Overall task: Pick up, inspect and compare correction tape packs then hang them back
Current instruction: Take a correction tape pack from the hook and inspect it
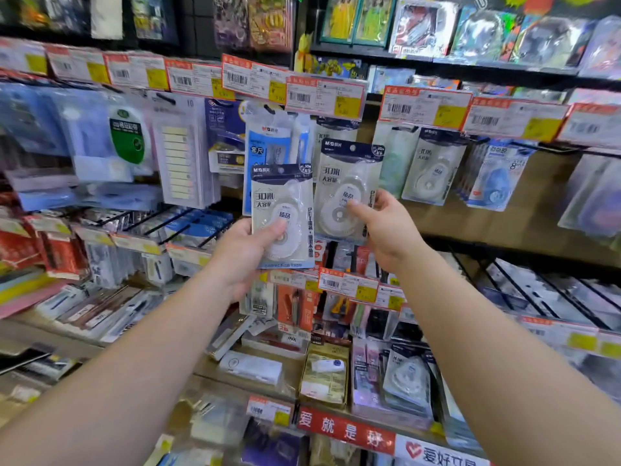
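While two matching white, dark-topped plastic correction tape packs are held side by side, the left hand [240, 253] pinches the lower pack [283, 215] and the right hand [386, 227] grips the higher pack [347, 190], with barcode price tags [324, 97] above them.

1. i face a shop display rack [504, 210] crowded with hanging stationery packs.
2. price tags [324, 97] run along its rails.
3. a red banner [346, 430] lines the lower shelf edge.
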A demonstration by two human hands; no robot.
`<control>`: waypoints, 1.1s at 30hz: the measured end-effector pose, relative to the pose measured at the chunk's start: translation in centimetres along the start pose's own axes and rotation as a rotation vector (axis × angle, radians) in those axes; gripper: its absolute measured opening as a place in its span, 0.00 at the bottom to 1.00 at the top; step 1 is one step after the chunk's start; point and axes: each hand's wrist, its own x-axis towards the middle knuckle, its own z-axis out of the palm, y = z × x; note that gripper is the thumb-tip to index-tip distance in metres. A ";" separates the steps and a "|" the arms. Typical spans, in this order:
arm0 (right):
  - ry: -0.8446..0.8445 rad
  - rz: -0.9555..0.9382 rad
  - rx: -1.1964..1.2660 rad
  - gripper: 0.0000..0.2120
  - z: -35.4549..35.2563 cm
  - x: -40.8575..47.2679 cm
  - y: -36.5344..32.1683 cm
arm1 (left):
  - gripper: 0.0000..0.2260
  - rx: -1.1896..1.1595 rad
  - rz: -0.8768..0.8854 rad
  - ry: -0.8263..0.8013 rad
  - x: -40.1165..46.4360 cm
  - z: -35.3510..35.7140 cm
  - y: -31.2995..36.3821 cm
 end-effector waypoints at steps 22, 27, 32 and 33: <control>-0.039 -0.081 0.080 0.17 2.3 1.6 -3.9 | 0.10 -0.010 0.064 0.018 1.5 -1.2 2.6; 0.002 -0.078 0.015 0.05 2.9 1.8 -4.1 | 0.11 -0.030 0.036 0.000 1.6 -1.6 1.8; 0.028 -0.088 -0.008 0.21 3.3 1.4 -3.5 | 0.14 -0.078 0.026 -0.016 1.3 -2.3 1.2; 0.036 -0.094 0.001 0.27 3.4 1.3 -3.7 | 0.15 -0.089 0.026 -0.020 1.3 -2.4 1.1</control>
